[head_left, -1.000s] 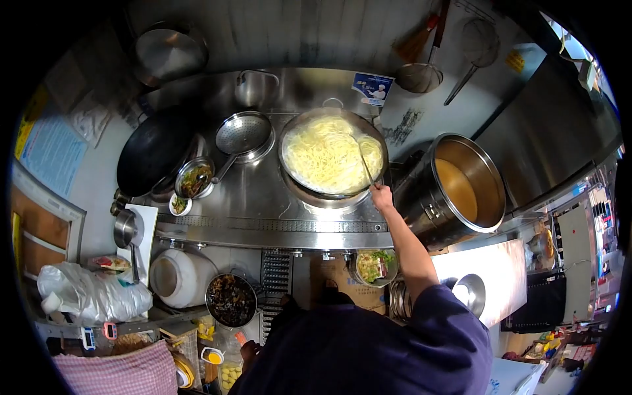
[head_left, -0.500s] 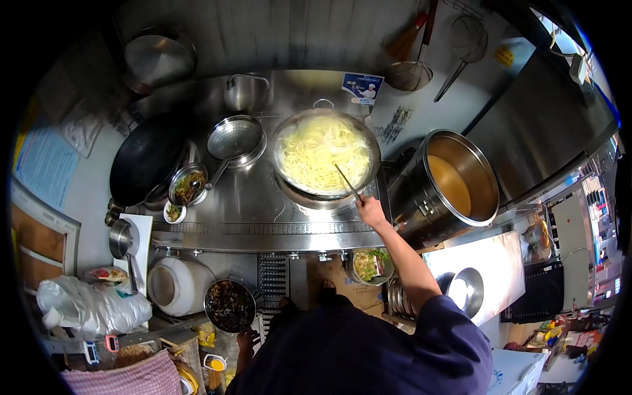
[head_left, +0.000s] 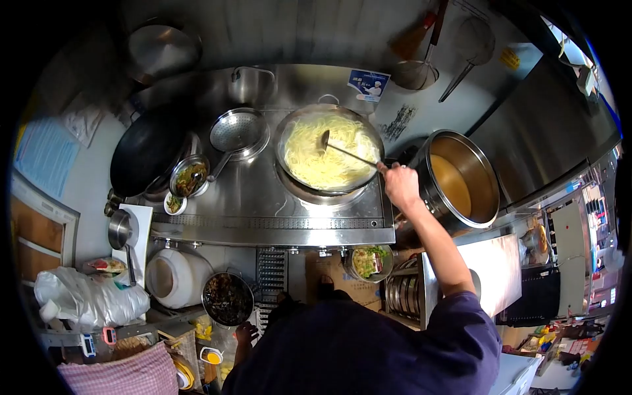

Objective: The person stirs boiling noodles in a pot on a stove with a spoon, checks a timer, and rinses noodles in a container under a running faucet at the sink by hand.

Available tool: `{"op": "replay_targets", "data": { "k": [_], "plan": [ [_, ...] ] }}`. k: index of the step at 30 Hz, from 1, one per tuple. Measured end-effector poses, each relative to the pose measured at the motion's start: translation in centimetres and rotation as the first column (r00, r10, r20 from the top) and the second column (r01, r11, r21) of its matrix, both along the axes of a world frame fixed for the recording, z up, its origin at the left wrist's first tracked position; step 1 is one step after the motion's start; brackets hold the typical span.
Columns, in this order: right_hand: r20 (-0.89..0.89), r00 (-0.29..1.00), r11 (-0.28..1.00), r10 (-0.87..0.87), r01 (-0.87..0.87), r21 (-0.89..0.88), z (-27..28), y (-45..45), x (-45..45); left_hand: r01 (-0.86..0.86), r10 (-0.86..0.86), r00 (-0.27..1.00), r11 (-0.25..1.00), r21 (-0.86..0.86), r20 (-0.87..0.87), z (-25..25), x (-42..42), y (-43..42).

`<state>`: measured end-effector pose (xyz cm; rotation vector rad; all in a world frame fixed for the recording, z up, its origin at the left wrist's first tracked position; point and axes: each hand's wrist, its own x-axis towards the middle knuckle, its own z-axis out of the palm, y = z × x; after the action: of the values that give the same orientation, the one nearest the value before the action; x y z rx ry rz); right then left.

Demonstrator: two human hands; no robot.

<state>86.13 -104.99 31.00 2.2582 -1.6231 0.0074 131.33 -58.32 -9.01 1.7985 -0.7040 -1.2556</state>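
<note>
Right fingers (head_left: 390, 174) clasp a ladle (head_left: 325, 139) at noodles (head_left: 309, 161) near a tall pot (head_left: 484, 174) (left fingers (head_left: 249, 328) too dim to tell).

Ladle (head_left: 325, 139) partly hidden, cloth (head_left: 125, 373) cut off

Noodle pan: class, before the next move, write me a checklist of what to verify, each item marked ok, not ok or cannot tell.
1. Right hand grips the ladle by its handle: ok.
2. Ladle head inside the rim of the pan: ok.
3. Noodles lie within the pan: ok.
4. Left hand steadying the pan: not ok; it is low, near the pot of dark food.
5. Strainer clear of the pan: ok; it sits to the left.
6. Noodles cooked through: cannot tell.
</note>
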Motion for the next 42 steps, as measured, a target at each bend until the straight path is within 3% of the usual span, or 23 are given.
{"op": "replay_targets", "data": {
  "k": [2,4,6,7,11,12,14,18,19,20,22,23,25,27,29,31,32,34,36,38,39,41,42],
  "plan": [
    [-0.051,0.998,1.000,-0.021,0.022,0.015,0.4,-2.3,-0.6,0.025,-0.025,1.000,0.997,-0.068,-0.008,-0.5,0.1,0.1],
    [0.135,0.978,0.984,-0.157,0.143,0.105,1.6,-3.8,-0.5,0.023,-0.025,1.000,0.994,-0.106,-0.019,-0.5,-0.3,0.6],
    [0.392,0.890,0.970,-0.233,0.186,0.156,-0.5,-6.5,-1.6,-0.062,0.067,0.989,0.997,0.044,-0.128,-0.4,-0.6,0.6],
    [0.482,0.833,0.962,-0.271,0.212,0.175,-2.5,-7.9,-2.2,-0.331,0.439,0.839,0.880,0.340,-0.322,3.3,-1.7,-0.8],
    [0.690,0.604,0.915,-0.400,0.305,0.263,-9.9,-11.8,-3.3,-0.368,0.465,0.829,0.872,0.324,-0.309,3.0,-2.3,0.8],
    [0.703,0.561,0.896,-0.437,0.342,0.283,-11.3,-12.0,-3.1,-0.284,0.309,0.920,0.949,0.135,-0.241,0.9,-1.9,2.4],
    [0.743,0.487,0.882,-0.459,0.349,0.316,-14.0,-11.8,-3.0,-0.164,0.157,0.978,0.985,-0.044,-0.137,0.3,-2.1,3.7],
    [0.811,0.303,0.854,-0.500,0.326,0.405,-19.1,-11.0,-2.4,-0.177,0.180,0.983,0.983,0.058,-0.047,-0.1,-3.1,6.3],
    [0.787,0.278,0.829,-0.551,0.294,0.476,-19.2,-10.6,-2.1,0.165,-0.217,0.933,0.967,0.194,0.288,-0.2,-2.9,6.3],
    [0.802,0.218,0.822,-0.557,0.283,0.494,-20.8,-10.6,-2.0,0.390,-0.538,0.630,0.843,0.372,0.560,-0.1,-2.8,6.2],
    [0.813,0.284,0.853,-0.508,0.295,0.430,-20.7,-9.1,-1.2,0.459,-0.588,0.529,0.805,0.376,0.612,0.7,-2.7,6.5],
    [0.813,0.235,0.842,-0.533,0.243,0.482,-21.8,-9.1,-1.3,0.488,-0.598,0.530,0.795,0.361,0.601,1.7,-2.6,6.0],
    [0.801,0.303,0.856,-0.517,0.190,0.480,-21.4,-8.0,-0.9,0.517,-0.604,0.556,0.789,0.331,0.571,3.1,-2.5,4.4],
    [0.798,0.329,0.863,-0.505,0.184,0.471,-20.6,-6.8,-0.3,0.487,-0.556,0.670,0.829,0.274,0.493,3.9,-2.6,2.6],
    [0.767,0.447,0.880,-0.459,0.112,0.462,-19.2,-5.5,0.1,0.192,-0.223,0.937,0.972,0.136,0.269,3.0,-3.0,1.2],
    [0.763,0.456,0.878,-0.457,0.096,0.469,-17.8,-4.1,0.5,-0.039,0.030,0.997,0.992,0.120,0.076,2.3,-2.6,0.2],
    [0.760,0.466,0.877,-0.453,0.077,0.474,-17.2,-3.5,0.7,-0.164,0.167,0.986,0.979,0.118,-0.013,1.9,-2.4,-0.2],
    [0.757,0.495,0.887,-0.427,0.063,0.458,-16.5,-2.4,0.8,-0.150,0.163,0.959,0.986,0.075,-0.232,-0.4,-1.3,-0.5],
    [0.752,0.524,0.896,-0.400,0.049,0.442,-15.4,-1.1,0.9,-0.143,0.166,0.956,0.984,0.109,-0.243,1.2,-1.5,-1.9],
    [0.701,0.610,0.898,-0.370,0.041,0.438,-12.9,0.5,1.1,-0.334,0.440,0.851,0.875,0.350,-0.287,3.8,-2.2,-3.4],
    [0.700,0.611,0.897,-0.370,0.041,0.439,-11.7,1.3,1.3,-0.335,0.441,0.850,0.874,0.352,-0.287,3.0,-2.0,-2.7],
    [0.569,0.762,0.914,-0.309,0.073,0.399,-9.0,2.7,1.4,-0.049,0.060,0.992,0.994,0.101,-0.108,1.5,-1.7,-1.7],
    [0.567,0.763,0.914,-0.311,0.076,0.400,-7.4,3.3,1.2,-0.047,0.058,0.992,0.994,0.102,-0.109,1.3,-1.7,-1.5]
  ]
}}
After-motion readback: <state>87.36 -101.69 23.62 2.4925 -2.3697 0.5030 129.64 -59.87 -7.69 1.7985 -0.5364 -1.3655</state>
